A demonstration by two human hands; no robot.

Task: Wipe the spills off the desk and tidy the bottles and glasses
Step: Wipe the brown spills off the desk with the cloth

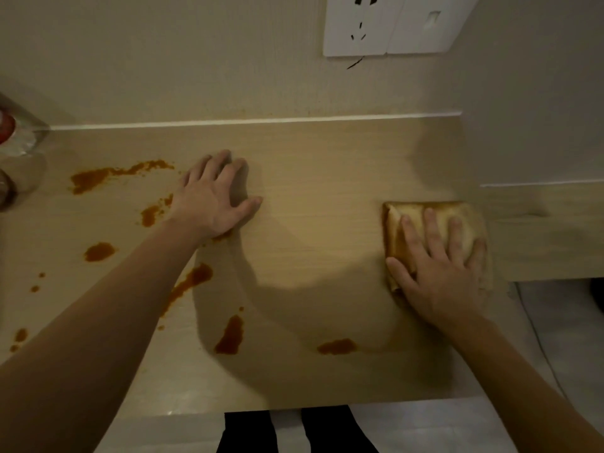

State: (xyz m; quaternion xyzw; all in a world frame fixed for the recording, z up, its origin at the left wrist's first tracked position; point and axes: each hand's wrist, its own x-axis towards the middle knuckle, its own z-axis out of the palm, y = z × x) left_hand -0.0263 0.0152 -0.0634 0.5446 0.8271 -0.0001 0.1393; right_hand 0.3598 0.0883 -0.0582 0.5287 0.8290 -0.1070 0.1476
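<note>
Wiping desk, my right hand on folded cloth, left hand braced flat.

Light wood desk (310, 178) fills the view, running up to the wall; orange-brown spills (94, 178) scattered over its left half and near the front edge, right half looks clean. My left hand (212, 201) lies palm-down, fingers spread, gripping nothing, its heel touching a spill. My right hand (438, 266) presses flat on a folded tan cloth (457, 214) near the desk's right edge, fingers extended, not clenched. Clear glass (23, 132) with something red in it at the far left edge, partly cut off. White wall socket (359, 26) above.
</note>
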